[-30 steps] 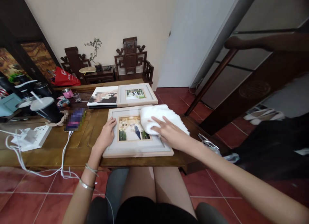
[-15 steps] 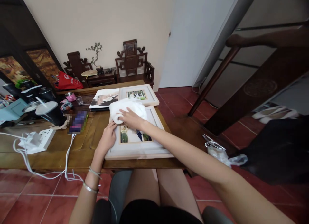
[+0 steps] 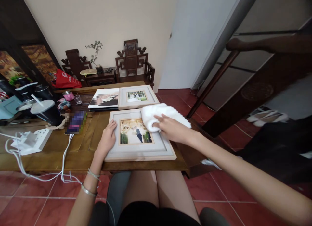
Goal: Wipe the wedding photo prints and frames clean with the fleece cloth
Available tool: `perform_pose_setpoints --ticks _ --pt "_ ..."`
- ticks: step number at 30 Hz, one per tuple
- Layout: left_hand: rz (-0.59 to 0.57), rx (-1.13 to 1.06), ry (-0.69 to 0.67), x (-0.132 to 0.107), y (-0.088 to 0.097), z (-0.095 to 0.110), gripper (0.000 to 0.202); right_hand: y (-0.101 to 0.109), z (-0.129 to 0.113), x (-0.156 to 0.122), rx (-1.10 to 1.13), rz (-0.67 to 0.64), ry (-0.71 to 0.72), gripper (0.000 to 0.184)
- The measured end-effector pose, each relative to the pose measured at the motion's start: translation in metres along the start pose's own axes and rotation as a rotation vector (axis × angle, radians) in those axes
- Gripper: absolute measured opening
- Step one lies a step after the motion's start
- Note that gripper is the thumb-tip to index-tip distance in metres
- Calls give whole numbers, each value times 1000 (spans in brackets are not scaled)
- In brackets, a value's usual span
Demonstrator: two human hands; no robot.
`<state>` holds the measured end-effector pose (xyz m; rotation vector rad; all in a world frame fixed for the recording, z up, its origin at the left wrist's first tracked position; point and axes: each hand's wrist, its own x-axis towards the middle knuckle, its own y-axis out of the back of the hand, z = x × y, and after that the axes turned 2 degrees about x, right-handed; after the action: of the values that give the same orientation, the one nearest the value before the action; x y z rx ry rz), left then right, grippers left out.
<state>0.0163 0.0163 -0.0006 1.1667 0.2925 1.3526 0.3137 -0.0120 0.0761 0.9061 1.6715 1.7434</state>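
R hand point(image 3: 169, 127) is on the white cloth point(image 3: 168, 109), fingers partly spread over its top, near edge. R grip: looks loose, half-open at least; the lower fingers are hidden, so can't tell if they pinch any cloth. Cloth is bunched over the upper R corner of the wooden pic frame point(image 3: 135, 131), covers that bit of rim & sticks out past the R edge.

L hand point(image 3: 109, 135) is at the frame's L edge, upper half: fingers close together, slightly bent, tips on the rim. L grip: can't tell if it pinches the edge or just rests there.

Frame lies flat, face up on the worktop point(image 3: 85, 154), btm edge nr & approx parallel to the front edge, w/ a thin strip of wood b/w. Its R side is nr the worktop's R end, so not much room that way. Its top edge is just beside a 2nd frame point(image 3: 138, 96) & a photo panel point(image 3: 104, 97), so tight there too.

More room to the L: bare wood b/w L hand & the phone point(image 3: 75, 122), whose white cable point(image 3: 64, 154) runs over the front edge. Power strip point(image 3: 41, 140) & dark cup point(image 3: 46, 112) w/ straw sit further L.
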Motion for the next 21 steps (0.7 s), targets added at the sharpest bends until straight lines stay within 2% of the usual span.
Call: perform_pose_setpoints --ticks 5,9,12,15,18,21 --pt "-1 1 -13 -1 -1 -1 50 28 -47 -42 159 -253 30 40" --pt "-12 7 -17 -2 -2 -2 50 35 -55 -42 229 -290 32 32" --pt "-19 0 -23 -2 -2 -2 51 21 -48 -16 138 -180 5 31" --pt "-18 -9 -26 -1 0 -1 52 -1 -46 27 60 -57 34 31" --pt "-27 -8 -35 -1 2 1 53 -19 -56 71 63 -19 131 34" --pt "-30 -6 -56 0 3 2 55 -27 -63 97 63 0 189 39"
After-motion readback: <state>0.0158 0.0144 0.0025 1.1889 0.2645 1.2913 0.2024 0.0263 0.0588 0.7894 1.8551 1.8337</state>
